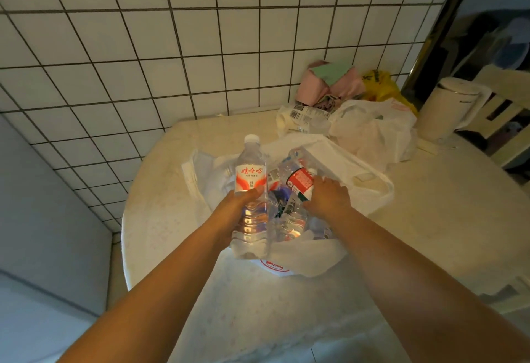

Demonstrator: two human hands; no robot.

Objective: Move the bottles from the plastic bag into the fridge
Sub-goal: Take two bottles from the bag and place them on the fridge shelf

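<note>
Your two bare forearms are reaching forward over the pale round table (pixel 160 219), and both hands are working at the open white plastic bag (pixel 304 256) sitting near its middle. Your left hand (pixel 238 207) is wrapping its fingers round the lower half of a clear water bottle (pixel 250 190), which is standing almost upright with its white cap at the top and its red-and-white label facing you; its base is sitting at the near lip of the bag. Your right hand (pixel 329 195) is curling over a second bottle (pixel 298 187) with a red label, which is lying tilted among the others inside the bag. More clear bottles (pixel 289 162) are crowding the bag behind and between your hands, touching one another. Further back, another white bag (pixel 372 130) is slumping beside a barcoded plastic wrapper (pixel 301 117). A white electric kettle (pixel 450 110) is standing at the table's far right edge. Against the tiled wall (pixel 143 47) pink and green cloths (pixel 329 81) are piling up next to a yellow bag (pixel 381 87).
</note>
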